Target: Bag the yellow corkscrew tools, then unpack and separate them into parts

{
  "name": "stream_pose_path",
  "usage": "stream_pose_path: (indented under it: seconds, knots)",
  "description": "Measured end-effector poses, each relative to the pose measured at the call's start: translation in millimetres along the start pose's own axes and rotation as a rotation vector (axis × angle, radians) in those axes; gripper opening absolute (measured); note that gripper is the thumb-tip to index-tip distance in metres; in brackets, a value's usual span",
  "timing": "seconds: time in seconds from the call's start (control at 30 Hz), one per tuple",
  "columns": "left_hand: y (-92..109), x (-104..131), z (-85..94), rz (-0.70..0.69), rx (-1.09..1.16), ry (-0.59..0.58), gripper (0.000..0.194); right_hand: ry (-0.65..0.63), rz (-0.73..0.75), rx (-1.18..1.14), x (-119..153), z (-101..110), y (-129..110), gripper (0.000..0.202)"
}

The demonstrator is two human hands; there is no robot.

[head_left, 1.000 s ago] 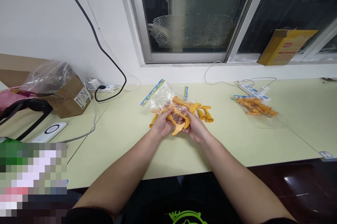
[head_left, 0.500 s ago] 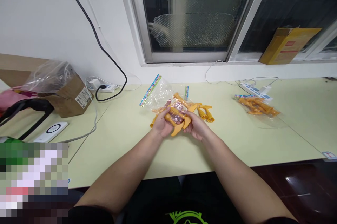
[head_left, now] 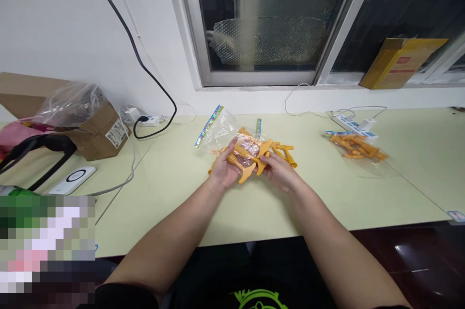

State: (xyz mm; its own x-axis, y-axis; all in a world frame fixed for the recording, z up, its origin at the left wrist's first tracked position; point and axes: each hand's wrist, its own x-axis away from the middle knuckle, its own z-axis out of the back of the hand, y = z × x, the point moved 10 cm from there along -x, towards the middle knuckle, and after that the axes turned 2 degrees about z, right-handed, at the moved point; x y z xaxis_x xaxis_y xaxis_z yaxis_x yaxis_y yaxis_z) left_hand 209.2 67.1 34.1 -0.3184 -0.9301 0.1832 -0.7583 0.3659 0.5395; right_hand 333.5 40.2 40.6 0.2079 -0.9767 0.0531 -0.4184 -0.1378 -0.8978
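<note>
Several orange plastic pieces [head_left: 247,172] with curved ends and ribbed stems are gathered between my hands above the table. My left hand [head_left: 224,170] is closed round the stems on the left side. On the right, my right hand [head_left: 279,169] grips the curved ends, thumb on top. A clear plastic bag [head_left: 222,127] with a colourful header strip lies just behind and partly under the pieces. More orange pieces [head_left: 288,155] rest on the table behind my right hand. Further right lies a filled bag of orange pieces [head_left: 358,146].
A cardboard box [head_left: 98,137] with plastic wrap stands at the left, near a white charging pad [head_left: 72,180] and grey cable. Power strips [head_left: 354,126] lie along the wall. A yellow carton [head_left: 401,63] leans on the window.
My right hand has moved slightly up and its thumb now lies over the curved ends. The held pieces have shifted a little, and the view has moved slightly.
</note>
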Motion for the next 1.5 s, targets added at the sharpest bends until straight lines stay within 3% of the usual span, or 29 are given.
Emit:
stream_pose_path:
  seconds: [0.13, 0.23, 0.37, 0.57, 0.7, 0.87, 1.07, 1.27, 1.5]
  knots:
    - [1.1, 0.3, 2.0, -0.041, 0.013, 0.046, 0.047, 0.001, -0.06, 0.085, 0.5, 3.1, 7.5, 0.026]
    - [-0.8, 1.5, 0.3, -0.037, 0.018, 0.047, 0.046, -0.007, -0.12, 0.146, 3.2, -0.9, 15.1, 0.045]
    - [-4.1, 2.4, -4.0, -0.001, 0.019, 0.01, 0.035, -0.062, -0.065, 0.135, 3.5, -11.8, 12.9, 0.063]
    - [-5.3, -0.6, -5.3, 0.034, -0.042, -0.061, 0.026, -0.003, 0.07, 0.165, -3.6, -2.7, 2.0, 0.045]
    - [1.2, -3.6, 1.0, -0.01, -0.092, -0.036, 0.023, 0.114, 0.184, 0.221, -4.9, 6.4, -11.3, 0.045]
    - [-3.2, -4.8, 2.3, 0.042, -0.155, -0.04, 0.031, 0.219, 0.288, 0.291, -4.6, 14.3, -20.6, 0.041]
    - [-10.3, -3.5, 5.5, 0.091, -0.227, -0.02, 0.03, 0.265, 0.317, 0.316, -3.8, 20.6, -22.4, 0.041]
    - [-11.8, -2.6, -1.7, 0.045, -0.227, -0.084, 0.032, 0.259, 0.306, 0.29, -4.0, 10.7, -13.1, 0.039]
    - [-7.2, -1.4, -4.4, -0.018, -0.145, -0.097, 0.039, 0.302, 0.344, 0.579, 6.4, 2.5, -17.5, 0.038]
